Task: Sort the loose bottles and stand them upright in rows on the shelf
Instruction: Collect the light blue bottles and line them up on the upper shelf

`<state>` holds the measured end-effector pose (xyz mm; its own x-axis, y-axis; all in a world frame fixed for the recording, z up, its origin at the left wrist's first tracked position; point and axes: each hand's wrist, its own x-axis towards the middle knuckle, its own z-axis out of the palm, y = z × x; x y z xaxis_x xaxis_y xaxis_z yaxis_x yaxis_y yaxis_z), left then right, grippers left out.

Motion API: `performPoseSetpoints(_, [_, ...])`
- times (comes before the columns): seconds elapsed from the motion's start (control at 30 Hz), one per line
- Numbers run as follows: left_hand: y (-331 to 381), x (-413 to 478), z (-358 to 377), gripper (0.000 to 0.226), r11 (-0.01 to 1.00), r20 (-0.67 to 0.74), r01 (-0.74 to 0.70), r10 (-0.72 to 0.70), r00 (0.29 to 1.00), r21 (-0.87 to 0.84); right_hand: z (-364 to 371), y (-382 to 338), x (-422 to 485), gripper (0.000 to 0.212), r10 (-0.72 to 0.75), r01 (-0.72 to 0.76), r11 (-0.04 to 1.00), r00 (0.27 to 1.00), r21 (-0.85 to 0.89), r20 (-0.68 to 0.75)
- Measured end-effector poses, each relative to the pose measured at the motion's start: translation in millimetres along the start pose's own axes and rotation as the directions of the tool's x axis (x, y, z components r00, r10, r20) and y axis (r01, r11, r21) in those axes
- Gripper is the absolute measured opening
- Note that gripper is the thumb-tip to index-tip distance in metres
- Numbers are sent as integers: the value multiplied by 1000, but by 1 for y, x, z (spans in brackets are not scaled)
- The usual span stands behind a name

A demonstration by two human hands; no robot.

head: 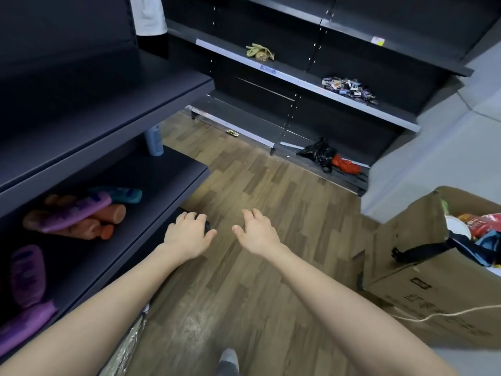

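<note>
The loose bottles lie on their sides on the lower shelf (162,180) at the left. A purple bottle (78,210) rests across two orange bottles (108,217), with a teal bottle (123,194) just behind them. Two more purple bottles (27,275) lie nearer the camera at the left edge. A single pale blue bottle (154,141) stands upright at the far end of the same shelf.

Both bare forearms reach forward, palms down, beside the shelf's front edge. The left hand (189,232) sits close to that edge. Its fingers (187,217) curl over a small dark object (207,226), but it cannot be told whether they grip it or only rest on it. The right hand (257,232) hovers over the wooden floor (257,172), holding nothing, with its fingers spread and loosely bent and the thumb pointing toward the left hand.

A cardboard box (406,253) with packets inside stands at the right.
</note>
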<state>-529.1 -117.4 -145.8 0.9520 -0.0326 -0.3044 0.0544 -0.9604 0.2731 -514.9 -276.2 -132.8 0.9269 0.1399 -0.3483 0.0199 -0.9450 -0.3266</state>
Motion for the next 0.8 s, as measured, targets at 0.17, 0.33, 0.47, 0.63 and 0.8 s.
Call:
performPoseSetpoints(0.17, [23, 40, -2, 55, 999, 16, 43, -43, 999, 1, -23, 27, 39, 54, -22, 22, 1000, 1000, -6, 14])
performPoseSetpoints(0.33, [39, 71, -7, 55, 997, 16, 79, -79, 997, 6, -39, 49, 70, 56, -40, 41, 999, 999, -13, 18])
performPoseSetpoints(0.47, [47, 89, -10, 55, 997, 15, 79, -80, 997, 14, -48, 59, 91, 57, -34, 34, 999, 999, -3, 23])
performPoseSetpoints(0.63, [48, 113, -16, 55, 996, 17, 91, -91, 996, 9, -54, 62, 115, 56, -41, 42, 999, 998, -6, 47])
performPoseSetpoints(0.8, [46, 145, -23, 54, 996, 38, 91, -91, 995, 20, -59, 59, 146, 55, -31, 32, 999, 997, -7, 70])
